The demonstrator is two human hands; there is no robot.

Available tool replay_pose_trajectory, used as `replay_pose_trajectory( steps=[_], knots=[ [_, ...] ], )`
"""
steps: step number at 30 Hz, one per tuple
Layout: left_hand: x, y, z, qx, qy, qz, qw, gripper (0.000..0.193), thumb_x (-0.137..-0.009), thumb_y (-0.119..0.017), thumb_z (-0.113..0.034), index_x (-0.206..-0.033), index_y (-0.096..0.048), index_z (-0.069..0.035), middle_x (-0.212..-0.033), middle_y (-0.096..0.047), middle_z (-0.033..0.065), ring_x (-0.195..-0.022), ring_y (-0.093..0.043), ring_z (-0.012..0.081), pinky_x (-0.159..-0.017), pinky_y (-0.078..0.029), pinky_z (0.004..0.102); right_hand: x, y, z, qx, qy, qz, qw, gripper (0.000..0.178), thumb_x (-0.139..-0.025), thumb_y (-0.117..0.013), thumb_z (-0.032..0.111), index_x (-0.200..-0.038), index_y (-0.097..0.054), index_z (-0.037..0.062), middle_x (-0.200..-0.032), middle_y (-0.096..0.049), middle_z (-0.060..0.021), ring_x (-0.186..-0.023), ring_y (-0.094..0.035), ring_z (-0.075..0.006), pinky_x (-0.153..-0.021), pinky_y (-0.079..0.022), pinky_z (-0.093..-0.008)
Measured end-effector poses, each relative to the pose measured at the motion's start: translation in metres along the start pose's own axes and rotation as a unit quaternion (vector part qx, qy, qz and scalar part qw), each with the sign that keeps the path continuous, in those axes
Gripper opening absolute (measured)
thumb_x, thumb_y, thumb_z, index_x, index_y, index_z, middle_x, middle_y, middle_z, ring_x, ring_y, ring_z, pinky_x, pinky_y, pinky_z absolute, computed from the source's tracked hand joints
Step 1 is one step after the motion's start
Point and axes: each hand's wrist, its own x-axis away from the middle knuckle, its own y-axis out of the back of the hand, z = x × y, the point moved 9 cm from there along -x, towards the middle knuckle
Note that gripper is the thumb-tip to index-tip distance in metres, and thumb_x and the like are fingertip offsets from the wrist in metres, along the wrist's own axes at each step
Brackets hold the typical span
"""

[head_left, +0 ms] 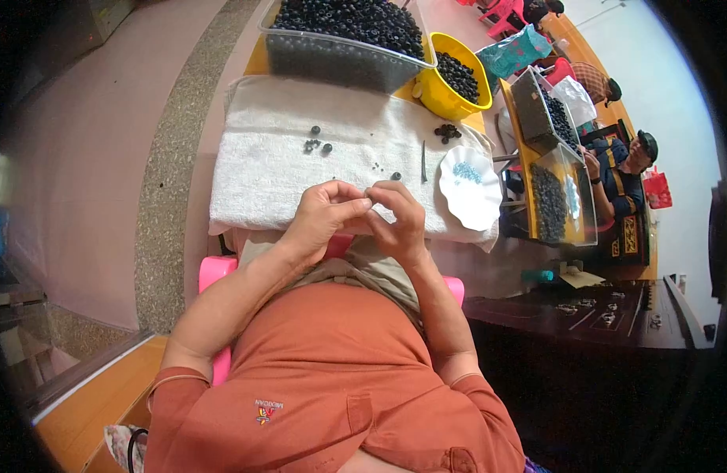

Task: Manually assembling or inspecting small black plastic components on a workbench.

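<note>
My left hand [324,217] and my right hand [400,218] meet fingertip to fingertip over the near edge of a white towel [261,173]. Both pinch at a tiny dark piece [368,194], mostly hidden by the fingers. Just beyond my right hand lies a small black round piece [397,176]. A slim dark pointed tool [423,162] rests to its right, beside a white scalloped plate [475,206] holding tiny light-blue bits [467,173]. Farther left on the towel sit a few black round pieces [327,148] with smaller grey bits [311,145]. A dark cluster [448,132] lies near the far right corner.
A clear plastic bin [340,61] heaped with black pieces and a yellow bucket [438,93] of similar pieces stand at the back. On the right, another person [620,177] sits by more clear bins [572,217]. A pink chair [214,276] is under me.
</note>
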Motion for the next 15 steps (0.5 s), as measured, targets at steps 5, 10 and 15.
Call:
replay_pose_trajectory(
  steps=[5,10,15],
  knots=[
    [-0.0015,0.0002,-0.0003,-0.012,-0.003,0.006,1.000,0.011,-0.091,-0.065,-0.003,-0.099,-0.059,0.000,-0.094,-0.065,0.0073,-0.085,-0.066,0.0126,-0.074,-0.057,0.0269,0.0010,0.0005,-0.0019,0.005,0.014,0.014,1.000,0.031,-0.072,-0.074,-0.003,-0.101,-0.064,-0.0004,-0.094,-0.065,-0.0150,-0.080,-0.067,-0.0281,-0.068,-0.054,-0.0334],
    [-0.0011,0.0021,0.0003,-0.040,-0.010,0.009,0.999,0.013,-0.091,-0.065,-0.005,-0.101,-0.058,-0.001,-0.094,-0.065,0.0068,-0.084,-0.065,0.0123,-0.074,-0.057,0.0271,0.0014,0.0001,0.0025,0.003,0.019,0.012,1.000,0.033,-0.070,-0.075,-0.003,-0.101,-0.065,-0.0004,-0.092,-0.066,-0.0148,-0.079,-0.066,-0.0277,-0.068,-0.052,-0.0323],
    [0.0018,-0.0033,-0.0022,-0.062,-0.003,0.011,0.998,0.015,-0.091,-0.067,-0.012,-0.101,-0.059,-0.003,-0.096,-0.066,0.0071,-0.085,-0.065,0.0118,-0.076,-0.057,0.0282,-0.0020,0.0092,-0.0016,-0.005,0.004,0.002,1.000,0.030,-0.075,-0.075,-0.003,-0.102,-0.064,-0.0012,-0.096,-0.065,-0.0139,-0.080,-0.065,-0.0217,-0.067,-0.052,-0.0296]
  ],
)
